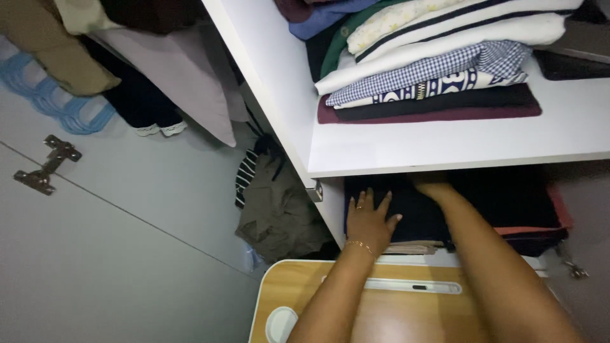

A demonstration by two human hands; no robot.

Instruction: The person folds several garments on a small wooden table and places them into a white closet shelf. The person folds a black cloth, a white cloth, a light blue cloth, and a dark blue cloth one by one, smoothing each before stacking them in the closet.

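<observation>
Left hand (370, 219) flat, fingers spread, palm down on dark folded garment (413, 213) at top of stack in lower wardrobe compartment, under white shelf (445, 146). Right hand (432, 185) reaches further in, mostly hidden by shelf edge; can't tell if open or closed, prob. touching same dark stack. Upper shelf holds folded pile w/ checked shirt (438, 67). Wooden lap bench (286, 286) below forearms. Olive clothing heap (279, 213) left of compartment.
</observation>
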